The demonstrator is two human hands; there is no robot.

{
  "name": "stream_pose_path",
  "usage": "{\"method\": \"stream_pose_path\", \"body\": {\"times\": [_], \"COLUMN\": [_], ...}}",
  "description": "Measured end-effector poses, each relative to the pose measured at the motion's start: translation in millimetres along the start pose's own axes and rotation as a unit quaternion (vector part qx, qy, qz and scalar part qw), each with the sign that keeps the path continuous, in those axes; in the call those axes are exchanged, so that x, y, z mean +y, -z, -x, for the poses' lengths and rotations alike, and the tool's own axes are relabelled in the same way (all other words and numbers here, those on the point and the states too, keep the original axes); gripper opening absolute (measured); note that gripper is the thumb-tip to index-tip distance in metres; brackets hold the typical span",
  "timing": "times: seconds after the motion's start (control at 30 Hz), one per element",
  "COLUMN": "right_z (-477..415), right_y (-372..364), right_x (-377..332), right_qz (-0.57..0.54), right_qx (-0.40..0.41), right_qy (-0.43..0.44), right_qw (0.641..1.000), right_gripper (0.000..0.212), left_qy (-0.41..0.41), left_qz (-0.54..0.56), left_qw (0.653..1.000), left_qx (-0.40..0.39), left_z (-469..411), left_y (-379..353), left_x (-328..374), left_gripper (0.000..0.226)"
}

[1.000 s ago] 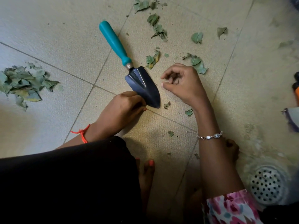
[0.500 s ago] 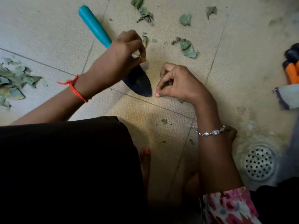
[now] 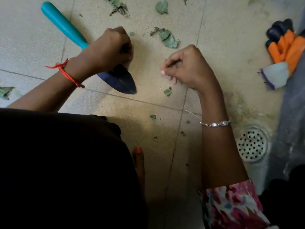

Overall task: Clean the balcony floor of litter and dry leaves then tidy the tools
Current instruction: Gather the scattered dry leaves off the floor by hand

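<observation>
A trowel lies on the tiled floor, with a teal handle [image 3: 64,25] and a dark blue blade [image 3: 123,80]. My left hand [image 3: 107,48] is a closed fist just above the trowel's neck, and a pale leaf edge shows under its fingers. My right hand [image 3: 189,68] hovers right of the blade, with thumb and fingers pinched on a small pale leaf scrap. Dry green leaves [image 3: 166,38] lie on the floor beyond both hands. A small leaf [image 3: 168,92] sits below my right hand, and tiny bits [image 3: 153,116] are scattered nearer my knee.
Orange and black gloves [image 3: 283,45] lie at the right edge beside a grey sheet [image 3: 293,113]. A round floor drain [image 3: 251,144] is at the lower right. The edge of a leaf pile [image 3: 5,92] shows at far left. My bare toe [image 3: 138,150] rests by my dark-clothed knee.
My left hand rose from the blade tip to the trowel's neck and closed on the leaf there. My right hand took bits off the floor and lifted, pinched.
</observation>
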State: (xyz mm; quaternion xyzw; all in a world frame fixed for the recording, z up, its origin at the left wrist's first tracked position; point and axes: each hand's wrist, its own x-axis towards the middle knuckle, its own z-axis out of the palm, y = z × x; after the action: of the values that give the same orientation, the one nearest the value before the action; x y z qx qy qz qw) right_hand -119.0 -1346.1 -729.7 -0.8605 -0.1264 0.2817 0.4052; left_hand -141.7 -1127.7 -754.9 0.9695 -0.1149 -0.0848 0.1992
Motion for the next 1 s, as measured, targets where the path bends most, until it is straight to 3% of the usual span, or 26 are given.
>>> {"method": "stream_pose_path", "body": {"times": [0.13, 0.3, 0.43, 0.53, 0.63, 0.73, 0.87, 0.93, 1.0], "right_z": [8, 28, 34, 21, 3, -12, -10, 7, 32], "right_y": [4, 16, 26, 37, 42, 36, 16, 7, 1], "right_x": [3, 18, 20, 13, 0, -12, -11, 6, 29], "right_qz": [0.002, 0.076, 0.049, 0.042, 0.076, 0.128, 0.270, 0.265, 0.215], "right_qx": [0.009, -0.057, -0.089, -0.075, -0.117, -0.226, -0.338, -0.284, -0.153], "right_qy": [-0.003, -0.052, -0.059, -0.041, -0.004, 0.043, 0.137, 0.220, 0.313], "right_qw": [1.000, 0.994, 0.993, 0.995, 0.990, 0.965, 0.891, 0.895, 0.912], "right_gripper": [0.005, 0.002, 0.007, 0.009, 0.019, 0.012, 0.010, 0.003, 0.011], "left_qy": [-0.029, -0.120, -0.158, -0.135, -0.088, -0.076, -0.116, -0.143, -0.152], "left_qz": [-0.007, 0.098, 0.179, 0.207, 0.247, 0.265, 0.262, 0.246, 0.234], "left_qw": [1.000, 0.987, 0.970, 0.967, 0.963, 0.959, 0.957, 0.958, 0.960], "left_qx": [-0.006, -0.042, -0.041, -0.054, -0.061, -0.059, -0.043, -0.024, 0.005], "left_z": [-1, 19, 42, 49, 52, 54, 63, 70, 76], "left_y": [7, -2, -23, -41, -45, -45, -44, -44, -46], "left_x": [19, 59, 86, 90, 89, 88, 88, 86, 83], "left_gripper": [0.016, 0.013, 0.017, 0.024, 0.025, 0.023, 0.016, 0.015, 0.021]}}
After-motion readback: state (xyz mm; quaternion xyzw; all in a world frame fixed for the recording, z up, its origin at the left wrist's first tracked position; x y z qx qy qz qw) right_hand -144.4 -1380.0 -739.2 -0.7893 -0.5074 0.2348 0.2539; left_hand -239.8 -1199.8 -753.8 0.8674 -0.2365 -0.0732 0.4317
